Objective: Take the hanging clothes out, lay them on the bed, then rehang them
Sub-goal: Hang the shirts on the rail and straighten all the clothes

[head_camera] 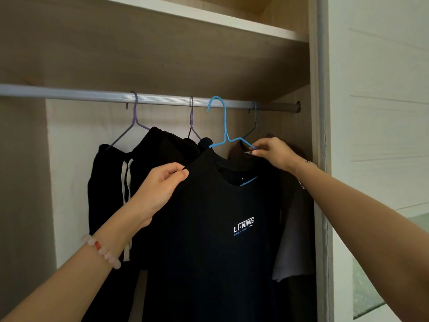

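Note:
A black T-shirt (209, 240) with a white chest logo hangs on a bright blue hanger (224, 126) whose hook sits in front of the metal rail (69, 92), at its level. My left hand (160, 189) pinches the shirt's left shoulder seam. My right hand (272, 152) pinches the hanger's right arm and the shirt's collar edge. Behind, black shorts with white drawstrings (111, 194) and another black garment (167, 147) hang on purple hangers (134, 117). A grey-brown shirt (292, 228) hangs on a darker blue hanger (255, 119) at the right.
The wardrobe's wooden shelf (209, 22) runs close above the rail. Its right side panel (321, 159) stands just beside my right wrist. A white wall (383, 112) lies to the right. The rail's left stretch carries no hangers.

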`<action>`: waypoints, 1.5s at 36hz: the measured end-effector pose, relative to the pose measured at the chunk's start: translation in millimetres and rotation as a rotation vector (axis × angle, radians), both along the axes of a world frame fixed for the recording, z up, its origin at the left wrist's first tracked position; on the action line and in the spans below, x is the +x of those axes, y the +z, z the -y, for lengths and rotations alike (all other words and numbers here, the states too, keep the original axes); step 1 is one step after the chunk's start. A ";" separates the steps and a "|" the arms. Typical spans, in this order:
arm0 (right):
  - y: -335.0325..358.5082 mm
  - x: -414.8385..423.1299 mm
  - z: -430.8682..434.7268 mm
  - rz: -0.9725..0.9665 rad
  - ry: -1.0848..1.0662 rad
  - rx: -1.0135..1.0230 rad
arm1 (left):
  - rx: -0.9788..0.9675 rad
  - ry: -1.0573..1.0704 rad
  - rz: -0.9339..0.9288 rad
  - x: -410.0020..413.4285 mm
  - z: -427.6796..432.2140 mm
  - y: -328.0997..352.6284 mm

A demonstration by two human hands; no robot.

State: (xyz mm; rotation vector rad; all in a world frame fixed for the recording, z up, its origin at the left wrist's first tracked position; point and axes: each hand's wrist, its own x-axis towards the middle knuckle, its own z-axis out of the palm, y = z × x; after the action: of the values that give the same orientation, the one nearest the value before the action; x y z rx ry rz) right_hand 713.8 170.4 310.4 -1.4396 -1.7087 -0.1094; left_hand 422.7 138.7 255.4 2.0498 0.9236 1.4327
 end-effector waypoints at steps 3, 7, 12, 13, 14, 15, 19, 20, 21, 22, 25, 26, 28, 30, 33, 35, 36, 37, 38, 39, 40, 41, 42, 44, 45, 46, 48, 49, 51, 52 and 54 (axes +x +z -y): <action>2.8 -3.3 4.6 -0.020 0.041 0.043 | -0.006 0.015 0.015 5.6 -2.2 1.3; 6.5 -10.1 9.3 -0.037 0.098 0.088 | -0.027 0.010 0.044 20.1 0.3 1.3; 11.0 -13.5 6.3 -0.081 0.111 0.060 | -0.105 -0.066 0.084 52.4 6.1 7.2; 12.0 -12.7 5.1 -0.076 0.091 0.058 | -0.109 -0.077 0.084 59.2 5.8 8.6; 13.0 -11.3 4.3 -0.064 0.060 0.057 | -0.110 -0.089 0.078 65.8 5.0 9.4; 14.0 -8.7 3.7 -0.047 0.021 0.055 | -0.111 -0.099 0.072 71.5 4.2 9.9; 15.2 9.4 -2.6 -0.001 -0.134 0.072 | -0.080 -0.109 0.012 86.6 -6.2 8.6; 15.1 13.4 -5.0 0.023 -0.191 0.083 | -0.068 -0.105 -0.009 89.3 -9.2 8.7; 14.3 16.4 -7.1 0.058 -0.254 0.083 | -0.062 -0.100 -0.027 91.7 -12.3 8.8; 13.5 18.2 -8.5 0.100 -0.311 0.073 | -0.063 -0.098 -0.039 94.2 -15.0 9.0; 10.1 21.4 -11.3 0.224 -0.437 0.023 | -0.082 -0.102 -0.047 103.8 -20.8 9.3; 9.4 22.4 -12.5 0.245 -0.462 0.007 | -0.090 -0.104 -0.041 108.3 -22.3 9.1; 8.1 23.3 -15.4 0.232 -0.487 -0.027 | -0.119 -0.104 -0.020 118.8 -24.4 8.9; 6.1 22.8 -19.4 0.183 -0.485 -0.071 | -0.154 -0.098 0.008 131.1 -24.9 10.1; 3.3 21.2 -24.9 0.101 -0.466 -0.102 | -0.188 -0.078 0.054 148.0 -25.4 15.0; 3.7 21.1 -28.0 0.065 -0.456 -0.096 | -0.199 -0.079 0.072 155.2 -26.8 19.0; 5.0 21.4 -29.3 0.054 -0.459 -0.082 | -0.197 -0.080 0.068 157.4 -28.1 20.3; 6.4 21.7 -30.5 0.045 -0.465 -0.066 | -0.188 -0.078 0.053 158.6 -29.8 21.4; 8.5 22.3 -31.9 0.035 -0.469 -0.053 | -0.176 -0.076 0.037 158.9 -31.8 21.9; 10.4 22.7 -33.4 0.026 -0.470 -0.046 | -0.166 -0.077 0.023 158.3 -34.5 22.1; 12.7 23.5 -35.5 0.020 -0.468 -0.044 | -0.153 -0.077 0.010 157.2 -37.5 21.8; 15.2 23.8 -37.3 0.019 -0.467 -0.047 | -0.138 -0.077 -0.004 155.8 -40.7 21.7; 17.9 24.5 -39.5 0.025 -0.466 -0.057 | -0.123 -0.075 -0.016 154.4 -44.3 21.5; 23.3 24.6 -42.5 0.054 -0.462 -0.097 | -0.101 -0.070 -0.030 150.6 -51.4 22.1; 26.0 24.8 -44.3 0.075 -0.462 -0.118 | -0.090 -0.066 -0.041 148.1 -55.2 22.4; 28.9 25.2 -46.4 0.095 -0.464 -0.134 | -0.078 -0.060 -0.058 146.1 -59.3 23.0; 33.2 25.9 -51.5 0.130 -0.469 -0.158 | -0.058 -0.035 -0.087 142.8 -68.4 24.4; 33.5 25.8 -54.4 0.143 -0.473 -0.173 | -0.058 -0.017 -0.097 142.3 -73.0 25.1; 32.0 24.9 -62.6 0.154 -0.485 -0.181 | -0.085 0.020 -0.090 144.7 -83.1 27.4; 29.2 24.5 -66.8 0.150 -0.494 -0.154 | -0.118 0.040 -0.073 146.9 -86.8 28.2; 22.3 24.9 -76.3 0.138 -0.514 -0.067 | -0.184 0.080 -0.032 152.1 -94.0 31.4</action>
State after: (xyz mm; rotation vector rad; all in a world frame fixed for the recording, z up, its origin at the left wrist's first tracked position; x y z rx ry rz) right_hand 738.7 246.8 332.7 -1.9326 -1.4204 -0.4423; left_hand 574.8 232.8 286.8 1.9248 1.1183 1.3049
